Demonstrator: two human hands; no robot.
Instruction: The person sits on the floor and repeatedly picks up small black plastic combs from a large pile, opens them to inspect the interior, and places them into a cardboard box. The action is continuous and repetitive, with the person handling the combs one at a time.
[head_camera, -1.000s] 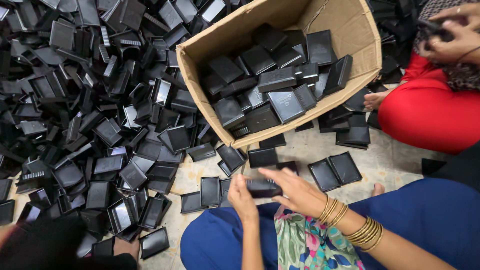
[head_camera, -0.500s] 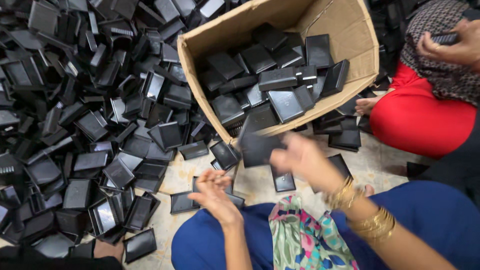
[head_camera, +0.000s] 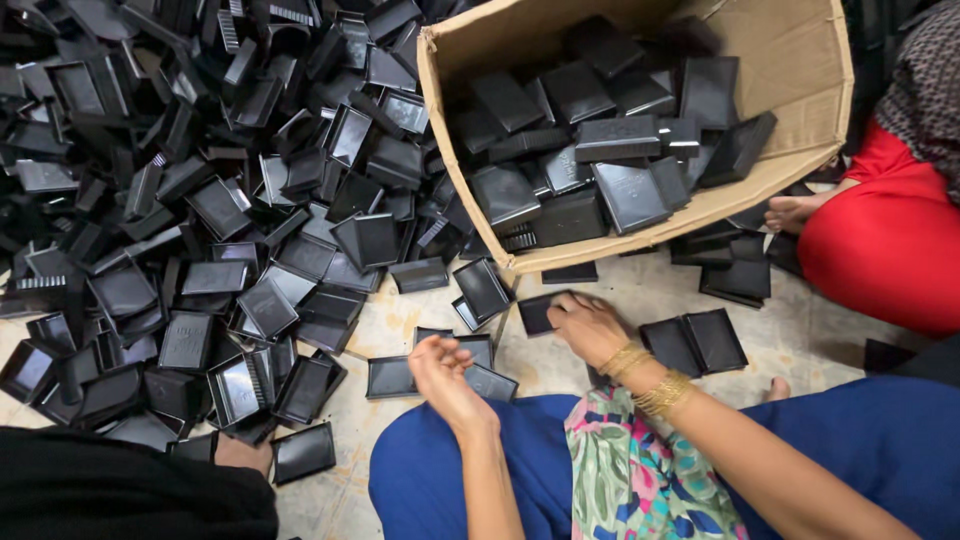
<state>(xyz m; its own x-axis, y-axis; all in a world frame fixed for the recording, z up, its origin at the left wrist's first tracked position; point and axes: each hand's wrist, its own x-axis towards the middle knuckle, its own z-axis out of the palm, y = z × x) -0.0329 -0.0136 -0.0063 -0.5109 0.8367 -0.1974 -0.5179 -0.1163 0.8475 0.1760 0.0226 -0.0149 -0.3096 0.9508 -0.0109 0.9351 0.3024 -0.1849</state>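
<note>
The right hand (head_camera: 588, 325) covers most of a flat black plastic tray (head_camera: 535, 312), so its grip is unclear. The brown cardboard box (head_camera: 800, 110) and heap of black trays (head_camera: 200, 150) are cut off at the top edge.

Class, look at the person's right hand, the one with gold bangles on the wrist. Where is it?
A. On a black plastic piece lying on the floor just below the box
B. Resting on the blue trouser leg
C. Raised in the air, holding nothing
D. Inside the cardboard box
A: the right hand lies on a black plastic piece on the floor, below the cardboard box.
</note>
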